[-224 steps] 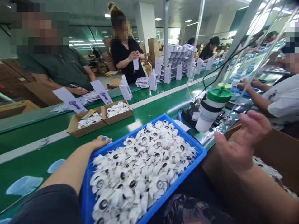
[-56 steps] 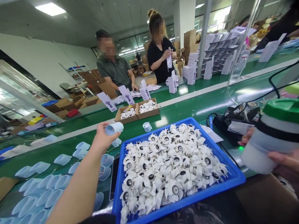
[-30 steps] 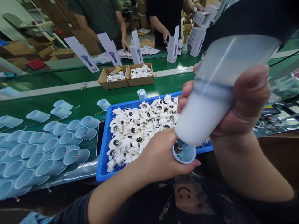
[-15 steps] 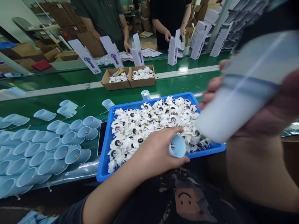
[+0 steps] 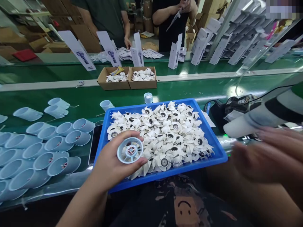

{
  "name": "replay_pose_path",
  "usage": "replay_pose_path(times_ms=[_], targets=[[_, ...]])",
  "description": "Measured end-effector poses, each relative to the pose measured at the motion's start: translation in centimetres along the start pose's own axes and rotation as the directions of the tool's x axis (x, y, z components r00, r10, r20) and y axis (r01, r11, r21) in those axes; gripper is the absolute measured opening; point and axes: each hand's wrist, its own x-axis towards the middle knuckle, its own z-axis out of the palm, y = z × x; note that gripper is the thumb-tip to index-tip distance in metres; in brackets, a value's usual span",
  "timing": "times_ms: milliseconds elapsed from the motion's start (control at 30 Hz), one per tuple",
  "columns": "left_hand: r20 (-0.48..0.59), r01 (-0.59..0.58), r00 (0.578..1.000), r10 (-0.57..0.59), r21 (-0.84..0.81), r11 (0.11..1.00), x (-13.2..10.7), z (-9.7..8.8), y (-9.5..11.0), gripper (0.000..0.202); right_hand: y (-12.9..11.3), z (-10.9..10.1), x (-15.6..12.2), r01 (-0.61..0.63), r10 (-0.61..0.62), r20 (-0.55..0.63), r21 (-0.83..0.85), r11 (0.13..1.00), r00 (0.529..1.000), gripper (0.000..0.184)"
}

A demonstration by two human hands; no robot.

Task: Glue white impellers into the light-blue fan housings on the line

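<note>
My left hand [image 5: 118, 160] is wrapped round a light-blue fan housing [image 5: 130, 150], whose spoked end with a small centre faces up toward me. It is over the near left part of a blue tray [image 5: 189, 171] piled with white fan impellers [image 5: 165, 132] with dark hubs. At the right, my right hand [image 5: 270, 157] is blurred by motion, its fingers apart and nothing visible in them. Just beyond it lies a thick white cylindrical tool [image 5: 246, 124] with a black band; whether the fingers touch it I cannot tell.
Rows of light-blue housings [image 5: 30, 179] lie at the left, beside a phone-like dark slab [image 5: 95, 143]. Two cardboard boxes [image 5: 143, 84] of white parts and a small blue cup [image 5: 148, 98] are beyond the tray. Two people stand across the green bench behind white cartons [image 5: 175, 55].
My left hand has moved left with the housing and turned its spoked end into view. My right hand has let go of the white tool, which is now farther right.
</note>
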Motion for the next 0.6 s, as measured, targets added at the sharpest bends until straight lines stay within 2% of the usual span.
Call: replay_pose_path(times_ms=[67,100,167,200,233,400,500,533,567,600], targets=[[0.077,-0.016,0.997,0.02,-0.048,0.999,0.2,0.6,0.1,0.054,-0.9,1.9,1.8,0.169,-0.156,0.187,-0.054,0.984,0.97,0.022],[0.11,-0.016,0.994,0.024,-0.066,0.998,0.2,0.7,0.2,0.055,-1.1,2.8,2.8,0.248,-0.213,0.318,-0.075,0.966,0.924,0.022],[0.148,0.001,0.989,0.012,-0.088,0.996,0.1,0.8,0.4,0.053,-1.2,4.2,4.5,0.351,-0.243,0.547,-0.1,0.931,0.801,0.027],[0.149,0.013,0.989,0.001,-0.093,0.996,0.0,0.8,0.5,0.05,-1.2,4.8,5.1,0.363,-0.227,0.607,-0.11,0.925,0.762,0.028],[0.138,0.026,0.99,-0.013,-0.095,0.995,0.0,0.7,0.6,0.047,-1.2,5.2,5.6,0.358,-0.203,0.633,-0.126,0.925,0.747,0.028],[0.059,0.092,0.994,-0.089,-0.058,0.994,-0.5,0.4,0.6,0.047,-1.3,5.8,6.1,0.249,-0.056,0.622,-0.228,0.941,0.781,0.02],[0.063,0.066,0.996,-0.062,-0.064,0.996,-0.8,0.3,0.6,0.054,-1.7,5.0,5.9,0.174,-0.007,0.58,-0.232,0.957,0.815,0.02],[0.072,0.042,0.997,-0.037,-0.071,0.997,-0.9,0.4,0.7,0.055,-2.0,4.5,5.8,0.094,0.009,0.538,-0.164,0.982,0.843,0.022],[0.085,0.021,0.996,-0.015,-0.077,0.997,-1.0,0.4,0.8,0.057,-2.4,4.0,5.6,-0.033,0.036,0.492,-0.015,0.999,0.87,0.024],[0.1,0.008,0.995,0.0,-0.079,0.997,-1.0,0.4,0.9,0.057,-2.9,3.5,5.3,-0.198,0.078,0.47,0.211,0.957,0.879,0.026]])
